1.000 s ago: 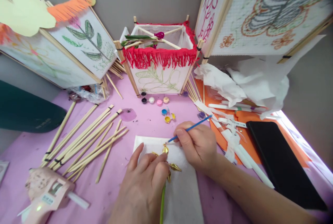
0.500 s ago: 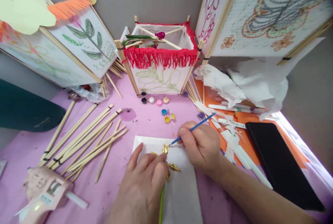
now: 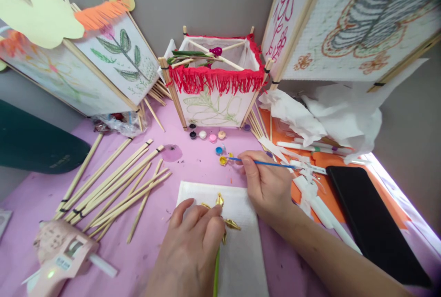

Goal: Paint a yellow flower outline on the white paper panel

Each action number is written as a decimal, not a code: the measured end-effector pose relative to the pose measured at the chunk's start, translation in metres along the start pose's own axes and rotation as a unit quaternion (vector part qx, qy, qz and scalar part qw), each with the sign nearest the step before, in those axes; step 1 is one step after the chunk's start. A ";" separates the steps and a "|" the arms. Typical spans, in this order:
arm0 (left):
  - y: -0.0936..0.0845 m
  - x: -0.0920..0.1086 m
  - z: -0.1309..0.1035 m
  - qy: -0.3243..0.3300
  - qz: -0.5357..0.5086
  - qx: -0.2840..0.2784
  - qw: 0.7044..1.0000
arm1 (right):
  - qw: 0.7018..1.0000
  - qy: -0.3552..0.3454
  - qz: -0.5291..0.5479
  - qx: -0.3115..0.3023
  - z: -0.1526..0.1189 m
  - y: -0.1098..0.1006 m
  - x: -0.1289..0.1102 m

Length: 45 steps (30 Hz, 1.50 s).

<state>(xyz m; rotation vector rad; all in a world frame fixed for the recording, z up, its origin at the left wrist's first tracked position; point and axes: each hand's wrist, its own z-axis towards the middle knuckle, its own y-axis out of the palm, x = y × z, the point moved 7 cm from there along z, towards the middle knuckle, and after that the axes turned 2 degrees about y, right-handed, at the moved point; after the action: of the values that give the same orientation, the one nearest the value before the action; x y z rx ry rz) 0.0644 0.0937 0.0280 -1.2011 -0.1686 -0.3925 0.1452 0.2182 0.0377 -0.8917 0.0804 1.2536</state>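
In the head view, my right hand (image 3: 268, 186) pinches a thin blue paintbrush (image 3: 267, 163). The brush lies nearly level, with its tip at the small pot of yellow paint (image 3: 223, 161). My left hand (image 3: 195, 237) is closed over a gold flower (image 3: 232, 224) with pointed petals and a green stem (image 3: 216, 271). The fingers cover the flower's middle, so their exact hold is partly hidden. Beneath the flower lies a white paper or cloth panel (image 3: 246, 260). A blue paint pot (image 3: 219, 150) stands just behind the yellow one.
Behind the paint pots stands a red-fringed lantern (image 3: 212, 108). Several wooden sticks (image 3: 117, 186) and a pink glue gun (image 3: 65, 251) lie to the left, near a dark green bottle (image 3: 37, 140). On the right are a black phone (image 3: 372, 223), paper scraps (image 3: 306, 196) and crumpled white paper (image 3: 341, 113).
My right hand has moved the brush tip from beside the gold petal, away from me, to the yellow paint pot. My left hand stays on the flower. The whole view has shifted slightly.
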 end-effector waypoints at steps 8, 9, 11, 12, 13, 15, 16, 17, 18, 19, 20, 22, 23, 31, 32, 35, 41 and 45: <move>-0.006 0.003 0.004 0.022 0.009 -0.001 1.000 | 0.999 0.037 0.023 0.003 0.001 -0.004 0.001; -0.007 0.003 0.005 0.028 0.009 -0.003 1.000 | 0.999 0.039 0.032 0.013 0.001 -0.008 -0.001; -0.008 0.004 0.007 0.035 0.010 -0.013 0.999 | 0.998 0.034 0.051 0.010 0.001 -0.013 -0.008; -0.008 0.004 0.008 0.038 0.011 -0.015 0.999 | 0.998 0.027 0.058 -0.002 0.001 -0.013 -0.011; -0.008 0.004 0.008 0.040 0.011 -0.015 0.999 | 0.998 0.021 0.065 -0.018 0.000 -0.012 -0.014; -0.008 0.003 0.008 0.040 0.009 -0.016 0.999 | 0.996 0.011 0.075 -0.047 -0.002 -0.008 -0.019; -0.007 0.003 0.008 0.039 0.007 -0.015 0.999 | 0.995 0.008 0.078 -0.055 -0.002 -0.007 -0.020; -0.006 0.003 0.007 0.035 0.005 -0.013 0.999 | 0.995 0.003 0.079 -0.058 -0.003 -0.006 -0.021; -0.005 0.002 0.006 0.029 0.002 -0.011 1.000 | 0.995 -0.004 0.078 -0.058 -0.003 -0.005 -0.022; -0.005 0.002 0.005 0.021 -0.001 -0.007 1.000 | 0.995 -0.013 0.076 -0.058 -0.003 -0.005 -0.024; -0.004 0.001 0.005 0.016 -0.005 -0.004 1.000 | 0.995 -0.023 0.073 -0.056 -0.003 -0.004 -0.025; -0.002 0.001 0.003 0.009 -0.013 -0.005 1.000 | 0.995 -0.041 0.071 -0.055 -0.003 -0.004 -0.028; -0.002 0.001 0.003 0.008 -0.015 -0.006 1.000 | 0.995 -0.046 0.070 -0.057 -0.003 -0.004 -0.028; 0.002 -0.002 0.001 0.008 -0.011 -0.017 1.000 | 0.994 -0.050 0.060 -0.081 -0.005 0.000 -0.028; 0.002 -0.002 0.000 0.008 -0.012 -0.017 1.000 | 0.993 -0.050 0.060 -0.086 -0.005 0.001 -0.028; 0.002 -0.002 0.000 0.012 -0.022 -0.015 1.000 | 0.993 -0.051 0.061 -0.087 -0.005 0.003 -0.028; 0.003 -0.001 0.000 0.007 -0.018 -0.023 1.000 | 0.992 -0.051 0.073 -0.091 -0.006 0.004 -0.029; 0.001 -0.001 0.001 0.014 -0.008 -0.016 1.000 | 0.991 -0.050 0.077 -0.094 -0.007 0.006 -0.031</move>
<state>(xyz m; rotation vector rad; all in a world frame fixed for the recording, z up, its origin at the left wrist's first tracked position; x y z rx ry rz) 0.0639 0.0951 0.0271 -1.2250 -0.1482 -0.4261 0.1322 0.1899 0.0456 -0.9983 -0.0506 1.4668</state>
